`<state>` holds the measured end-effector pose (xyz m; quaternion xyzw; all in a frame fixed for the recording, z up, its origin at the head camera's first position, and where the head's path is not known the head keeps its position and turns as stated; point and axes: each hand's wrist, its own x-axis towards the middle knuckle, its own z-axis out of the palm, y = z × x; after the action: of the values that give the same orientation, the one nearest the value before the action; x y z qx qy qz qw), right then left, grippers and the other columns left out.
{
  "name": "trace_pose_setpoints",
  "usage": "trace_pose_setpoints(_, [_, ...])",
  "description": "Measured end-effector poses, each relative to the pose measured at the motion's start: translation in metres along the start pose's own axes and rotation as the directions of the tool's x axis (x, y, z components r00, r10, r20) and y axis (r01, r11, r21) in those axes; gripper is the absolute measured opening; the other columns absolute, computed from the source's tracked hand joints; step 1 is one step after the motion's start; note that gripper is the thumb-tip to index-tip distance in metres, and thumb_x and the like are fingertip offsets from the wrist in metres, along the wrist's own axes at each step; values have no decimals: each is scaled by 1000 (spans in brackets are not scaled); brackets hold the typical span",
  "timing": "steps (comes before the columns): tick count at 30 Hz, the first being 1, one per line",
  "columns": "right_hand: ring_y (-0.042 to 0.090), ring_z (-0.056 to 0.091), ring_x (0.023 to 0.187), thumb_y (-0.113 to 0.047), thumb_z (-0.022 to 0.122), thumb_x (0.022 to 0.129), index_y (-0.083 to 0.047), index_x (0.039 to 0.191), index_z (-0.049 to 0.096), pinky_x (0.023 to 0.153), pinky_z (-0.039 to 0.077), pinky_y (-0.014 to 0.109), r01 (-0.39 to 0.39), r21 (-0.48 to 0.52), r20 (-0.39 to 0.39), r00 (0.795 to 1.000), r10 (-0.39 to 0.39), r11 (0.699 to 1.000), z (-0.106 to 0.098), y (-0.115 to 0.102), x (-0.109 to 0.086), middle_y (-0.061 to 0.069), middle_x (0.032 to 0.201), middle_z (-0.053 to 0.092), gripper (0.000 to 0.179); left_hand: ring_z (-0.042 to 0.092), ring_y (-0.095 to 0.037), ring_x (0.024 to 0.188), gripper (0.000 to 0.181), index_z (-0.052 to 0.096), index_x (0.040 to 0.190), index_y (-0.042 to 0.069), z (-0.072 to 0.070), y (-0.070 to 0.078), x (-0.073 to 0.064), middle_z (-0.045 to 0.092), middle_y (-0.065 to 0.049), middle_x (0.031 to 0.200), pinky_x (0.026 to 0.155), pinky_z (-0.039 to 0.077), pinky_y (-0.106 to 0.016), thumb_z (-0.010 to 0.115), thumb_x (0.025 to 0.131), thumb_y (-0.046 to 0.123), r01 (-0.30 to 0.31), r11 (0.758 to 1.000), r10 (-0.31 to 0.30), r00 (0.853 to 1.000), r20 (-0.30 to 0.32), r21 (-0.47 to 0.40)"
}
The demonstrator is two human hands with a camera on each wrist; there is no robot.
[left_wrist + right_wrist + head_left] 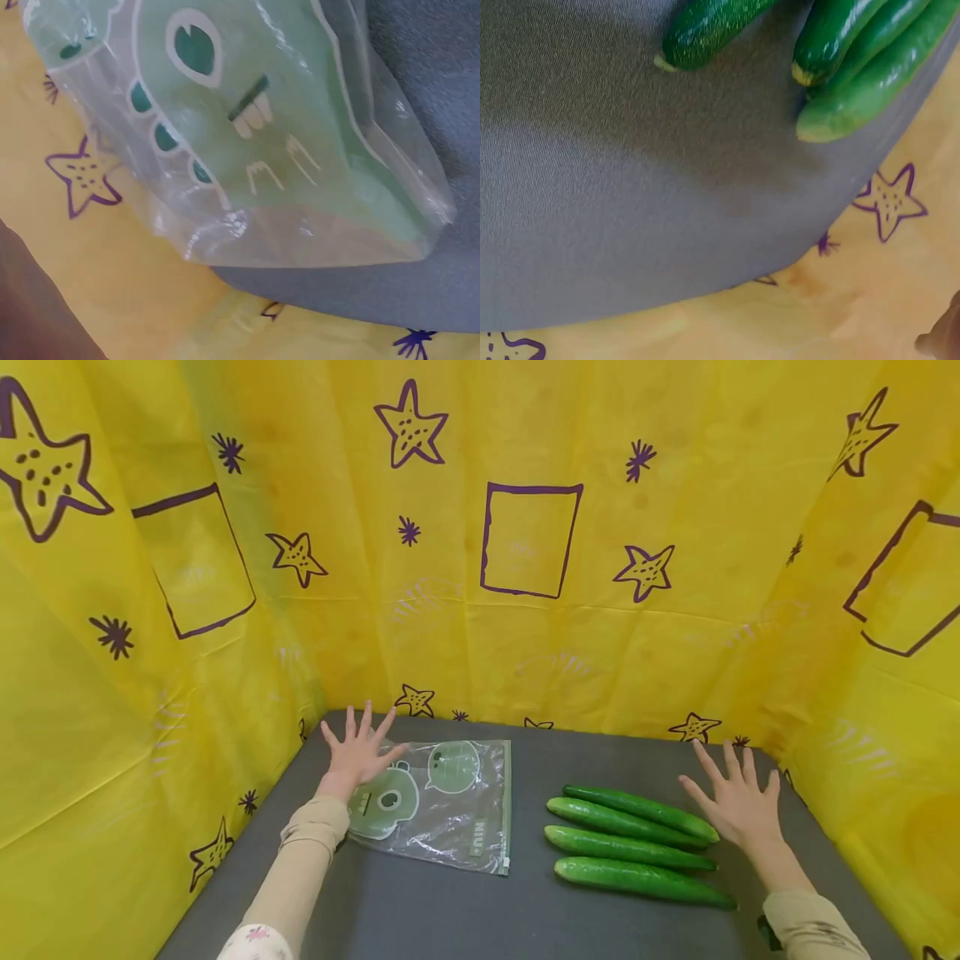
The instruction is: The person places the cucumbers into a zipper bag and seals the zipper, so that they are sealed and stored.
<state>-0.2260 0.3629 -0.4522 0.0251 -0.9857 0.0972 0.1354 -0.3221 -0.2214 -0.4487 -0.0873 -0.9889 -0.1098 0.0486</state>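
A clear zip bag (453,814) printed with green cartoon monsters lies flat on the grey table, its zip edge toward the right. My left hand (357,760), fingers spread, overlaps the bag's upper left part in the head view and holds nothing. The left wrist view shows the bag (247,150) close up, its plastic wrinkled. Several green cucumbers (633,842) lie side by side to the right of the bag. At their right ends is my right hand (742,802), also with spread fingers and nothing in it. Ends of the cucumbers (712,37) show in the right wrist view.
Yellow curtains (540,543) with purple stars and frames enclose the back and both sides of the grey table (540,918). The table's far edge runs just beyond the fingertips of both hands. Bag and cucumbers are apart, with grey tabletop between them.
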Motion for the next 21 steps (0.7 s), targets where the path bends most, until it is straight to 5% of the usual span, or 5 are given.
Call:
trace_pose_setpoints(8, [47, -3, 143, -52, 42, 96, -33, 152, -1, 101, -2, 77, 52, 45, -8, 999, -52, 998, 1, -16, -1, 18, 159, -4, 73, -8, -45, 144, 78, 10, 153, 30, 1, 19, 2, -5, -16, 160, 102, -12, -76, 41, 90, 65, -83, 995, 84, 996, -17, 56])
trace_pose_setpoints(21, [45, 6, 144, -47, 45, 97, -25, 153, 5, 105, 11, 71, 111, 184, 2, 994, -113, 977, 13, -50, -3, 20, 159, 6, 72, -9, -41, 145, 78, 8, 153, 30, 4, 50, 3, -4, -13, 160, 104, -14, -73, 38, 91, 66, -183, 983, 183, 983, 13, 28])
